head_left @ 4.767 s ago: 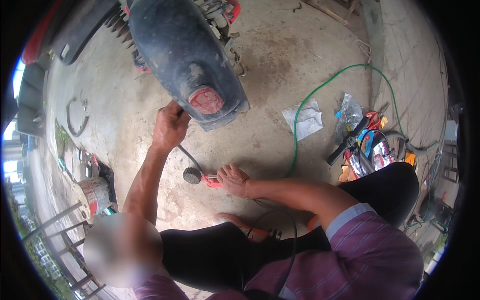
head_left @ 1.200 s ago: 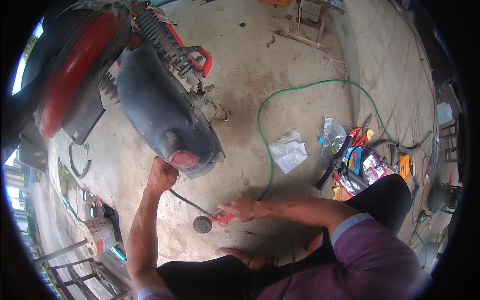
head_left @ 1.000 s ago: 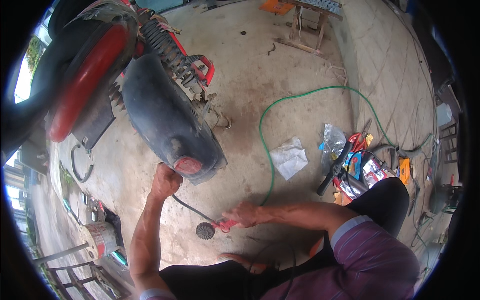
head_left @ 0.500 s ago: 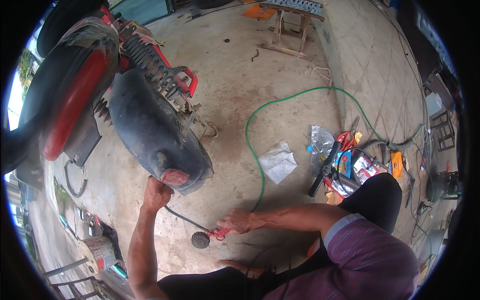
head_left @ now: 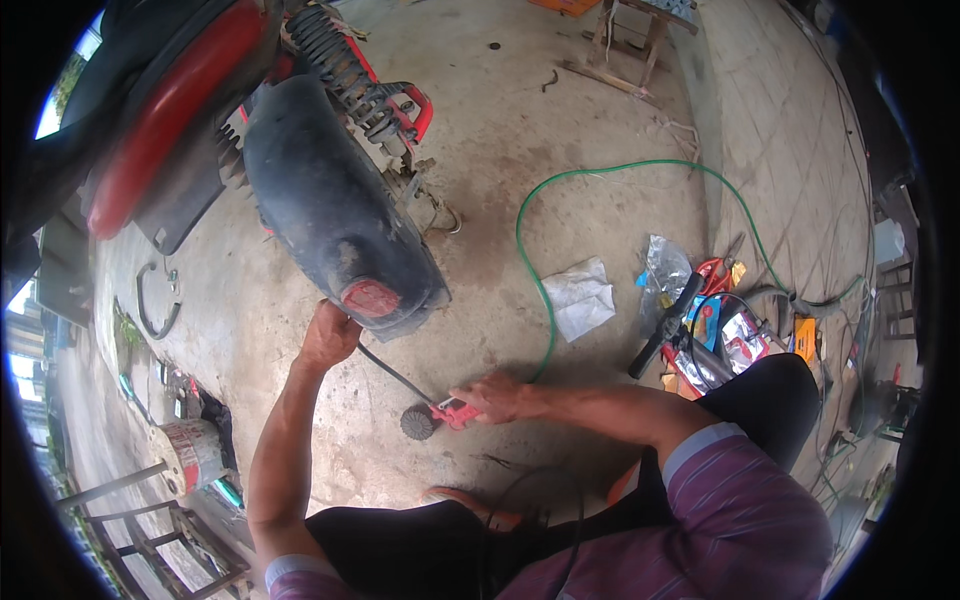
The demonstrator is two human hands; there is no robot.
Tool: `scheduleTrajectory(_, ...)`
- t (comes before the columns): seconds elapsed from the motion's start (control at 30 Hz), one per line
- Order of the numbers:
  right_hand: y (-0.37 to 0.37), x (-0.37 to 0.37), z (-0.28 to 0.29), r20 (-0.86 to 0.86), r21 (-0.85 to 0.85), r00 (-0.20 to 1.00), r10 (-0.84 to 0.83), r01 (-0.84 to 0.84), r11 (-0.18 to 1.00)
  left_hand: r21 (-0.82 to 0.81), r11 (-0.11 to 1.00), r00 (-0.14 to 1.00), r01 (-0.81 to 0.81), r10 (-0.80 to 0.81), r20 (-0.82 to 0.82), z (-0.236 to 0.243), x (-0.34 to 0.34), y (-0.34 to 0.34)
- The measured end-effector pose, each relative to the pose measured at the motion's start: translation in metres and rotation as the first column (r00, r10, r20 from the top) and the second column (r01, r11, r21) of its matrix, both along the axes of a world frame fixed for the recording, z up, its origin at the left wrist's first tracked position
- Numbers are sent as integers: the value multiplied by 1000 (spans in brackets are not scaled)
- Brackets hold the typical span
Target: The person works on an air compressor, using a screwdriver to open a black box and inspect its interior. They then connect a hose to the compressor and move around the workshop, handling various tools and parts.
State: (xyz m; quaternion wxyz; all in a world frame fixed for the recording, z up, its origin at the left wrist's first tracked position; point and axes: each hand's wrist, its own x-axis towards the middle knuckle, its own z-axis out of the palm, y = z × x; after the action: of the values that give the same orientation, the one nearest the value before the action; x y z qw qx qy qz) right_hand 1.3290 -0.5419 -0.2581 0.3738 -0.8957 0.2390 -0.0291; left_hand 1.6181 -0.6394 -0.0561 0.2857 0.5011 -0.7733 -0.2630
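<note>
Beneath the rear mudguard of a motorbike, my left hand is closed at the end of a thin black hose; its fingertips are hidden. This hose runs across to a red tyre inflator gun, which my right hand grips. A round dark gauge with a ribbed cover sits at the gun's left side, just above the concrete or touching it; I cannot tell which. From behind my right hand a green air hose curves away over the floor. A red reflector is on the mudguard's tail.
To the right lie a hand pump, red-handled pliers and several packets. White paper rests on the concrete floor. A wooden stand is at the back, a dirty white bucket at the lower left. My knee is bent beside the packets.
The view has shifted, so the motorbike appears higher in the picture. My right hand and the inflator gun have turned slightly. Both hands keep their places on the hose and the gun.
</note>
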Motion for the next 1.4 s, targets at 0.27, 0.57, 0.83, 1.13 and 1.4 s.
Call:
scheduleTrajectory(0.27, -2, -1, 6, -63, -15, 993, 95, -96, 995, -8, 999, 957, -53, 53, 285, -10, 18, 10)
scheduleTrajectory(0.57, -12, 11, 42, -175, 157, 983, 45, -17, 987, 236, 781, 807, -578, 590, 23, -76, 94, 5)
scheduleTrajectory(0.83, -39, 31, 70, 12, 128, 963, -270, 266, 955, -78, 763, 709, -641, 628, 320, -100, 95, 15)
scheduleTrajectory(1.13, -74, 43, 79, 236, 683, 920, -313, 72, 727, 344, 935, 914, 90, -214, 345, -58, -39, 67)
scheduleTrajectory(1.4, -98, 24, 105, -132, 818, 975, -178, 208, 536, 148, 988, 832, 51, -124, 541, -77, -11, 67)
